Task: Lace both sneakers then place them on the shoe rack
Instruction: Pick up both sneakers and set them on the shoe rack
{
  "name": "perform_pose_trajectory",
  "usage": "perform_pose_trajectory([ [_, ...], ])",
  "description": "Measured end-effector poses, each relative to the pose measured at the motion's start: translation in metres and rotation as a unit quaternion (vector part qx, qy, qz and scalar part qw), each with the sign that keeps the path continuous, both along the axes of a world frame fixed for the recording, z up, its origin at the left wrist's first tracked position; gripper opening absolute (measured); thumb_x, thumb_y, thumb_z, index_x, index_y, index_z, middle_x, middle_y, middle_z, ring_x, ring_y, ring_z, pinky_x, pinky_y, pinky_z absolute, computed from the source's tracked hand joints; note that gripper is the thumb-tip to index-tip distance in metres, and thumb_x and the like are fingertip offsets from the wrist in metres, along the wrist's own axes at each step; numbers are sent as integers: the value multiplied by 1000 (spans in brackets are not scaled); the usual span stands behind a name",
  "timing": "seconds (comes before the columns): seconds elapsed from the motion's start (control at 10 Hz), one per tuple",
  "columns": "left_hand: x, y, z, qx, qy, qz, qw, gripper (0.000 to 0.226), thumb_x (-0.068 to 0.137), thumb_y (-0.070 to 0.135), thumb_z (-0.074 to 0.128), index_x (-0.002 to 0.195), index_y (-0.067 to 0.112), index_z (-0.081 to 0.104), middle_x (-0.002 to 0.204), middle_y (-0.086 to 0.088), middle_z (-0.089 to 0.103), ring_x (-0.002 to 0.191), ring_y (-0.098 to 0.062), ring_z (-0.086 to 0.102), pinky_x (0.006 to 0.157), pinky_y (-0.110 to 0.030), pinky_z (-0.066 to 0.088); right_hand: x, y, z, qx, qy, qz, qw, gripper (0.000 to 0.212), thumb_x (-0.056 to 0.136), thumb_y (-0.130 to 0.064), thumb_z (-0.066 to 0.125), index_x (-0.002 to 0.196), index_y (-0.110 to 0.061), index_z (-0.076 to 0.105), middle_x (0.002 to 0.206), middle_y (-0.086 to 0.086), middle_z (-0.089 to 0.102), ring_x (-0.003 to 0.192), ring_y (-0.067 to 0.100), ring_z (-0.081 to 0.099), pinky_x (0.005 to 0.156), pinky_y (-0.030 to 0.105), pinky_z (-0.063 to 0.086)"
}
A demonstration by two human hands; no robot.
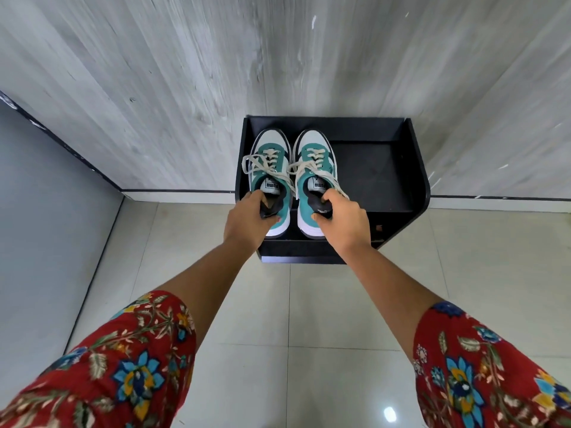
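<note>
- Your left hand (pixel 247 219) grips the left sneaker (pixel 270 168) heel.
- Your right hand (pixel 343 219) grips the right sneaker (pixel 315 168) heel.
- Both sit laced, side by side, on the rack (pixel 383 168) top's left part.

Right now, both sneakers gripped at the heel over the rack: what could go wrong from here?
1. Loose lace ends on the right sneaker trail by the right hand; pulling back could snag them and drag the shoe.
2. Both heels look to overhang the shoe rack shelf's front edge; the left sneaker, held by the left hand, may tip off if released early.
</note>
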State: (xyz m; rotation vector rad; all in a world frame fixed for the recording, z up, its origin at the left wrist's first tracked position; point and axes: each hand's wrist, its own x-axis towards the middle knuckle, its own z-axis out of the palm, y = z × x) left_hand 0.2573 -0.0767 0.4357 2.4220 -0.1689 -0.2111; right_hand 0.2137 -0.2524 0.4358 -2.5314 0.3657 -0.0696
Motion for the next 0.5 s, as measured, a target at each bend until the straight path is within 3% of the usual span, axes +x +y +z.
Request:
perform_pose_trajectory([
  [0.1,-9,6,-6,-4,14,13,1000,31,75,25,73,90,14,49,101,-10,63,86,-30,57,73,-30,41,-4,8,-7,11,2,1,1000,25,81,-22,66,102,-14,54,101,9,67,88,34,63,72,37,52],
  [0.2,-8,5,-8,-9,24,10,1000,38,73,26,74,98,13,48,106,-9,63,90,-31,59,76,-34,44,-3,9,-9,8,10,0,1000,27,81,-23,66,105,-16,53,104,8,66,90,34,63,73,37,53],
  [0.3,-7,2,3,-16,57,3,998,65,67,25,79,119,16,40,121,-9,59,100,-29,60,83,-37,49,-4,7,-1,7,29,-5,1000,39,82,-24,65,118,-24,49,118,4,63,100,33,62,76,38,52],
  [0.4,-22,9,26,-1,39,27,999,69,71,25,75,128,17,37,127,-10,54,108,-30,56,89,-39,47,-19,11,31,29,12,-36,999,41,85,-30,62,123,-27,48,121,2,63,104,29,62,74,33,46],
  [0.5,-43,21,70,-27,-29,59,997,45,80,22,68,120,16,48,120,-5,57,108,-23,54,84,-27,40,-36,20,79,99,-57,-51,992,20,87,-33,58,101,-19,63,103,1,71,93,22,66,74,32,51],
])
